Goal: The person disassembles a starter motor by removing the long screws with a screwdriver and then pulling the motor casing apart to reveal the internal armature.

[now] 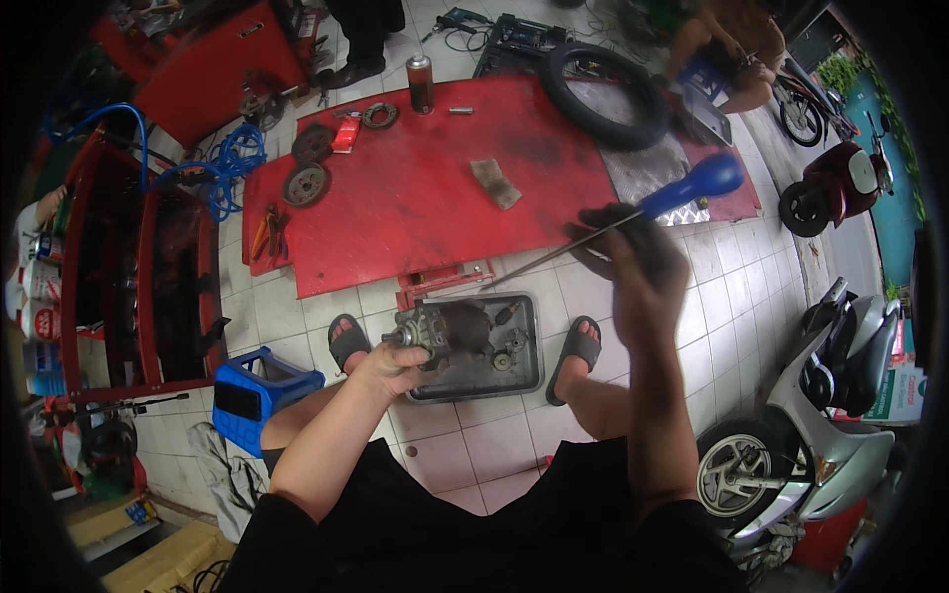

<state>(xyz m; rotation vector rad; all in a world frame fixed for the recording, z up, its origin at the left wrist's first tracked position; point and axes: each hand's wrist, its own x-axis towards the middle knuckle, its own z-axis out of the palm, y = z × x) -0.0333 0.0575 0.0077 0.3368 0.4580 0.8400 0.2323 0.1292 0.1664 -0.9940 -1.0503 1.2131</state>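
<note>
My left hand (393, 370) is closed around a greasy metal engine part (450, 334) with a short shaft sticking out at its left end. It is held over a dark rectangular tray (534, 368) between my feet. Smaller metal parts (508, 354) lie in the tray's right side. Up and to the right, my right hand (638, 259) grips a long screwdriver (692, 188) with a blue handle. The handle points to the upper right; the thin shank slants down left, its tip in the air above the tray, apart from the engine part.
Ahead stands a low red bench (415, 208) bearing a spray can (420, 85), a tyre (605, 97), pliers (269, 237) and round metal parts. A blue stool (242, 420) with a phone is at left, a silver scooter (825, 465) at right. Another person (732, 49) sits at the far right.
</note>
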